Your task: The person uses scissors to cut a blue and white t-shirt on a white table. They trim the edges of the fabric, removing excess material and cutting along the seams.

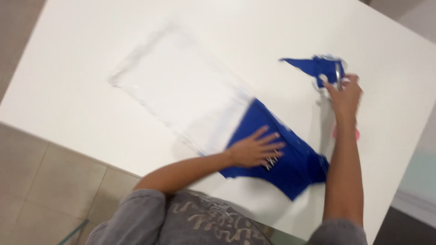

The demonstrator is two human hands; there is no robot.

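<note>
Blue fabric sheet (290, 156) is pinned flat on the white tabletop (81, 81) by the spread left hand (254, 149), while metal scissors (337, 75) and a cut blue fabric scrap (313, 66) are gripped in the right hand (344, 97), beside a white rectangular sheet (181, 86).

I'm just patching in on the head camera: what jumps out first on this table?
The deep blue fabric near the table's front edge stands out most, with the left hand pressed flat on it. Further back right, the right hand holds what looks like scissors against a smaller blue scrap. A pale, see-through sheet lies flat across the table's middle; its near end meets the blue fabric.
</note>
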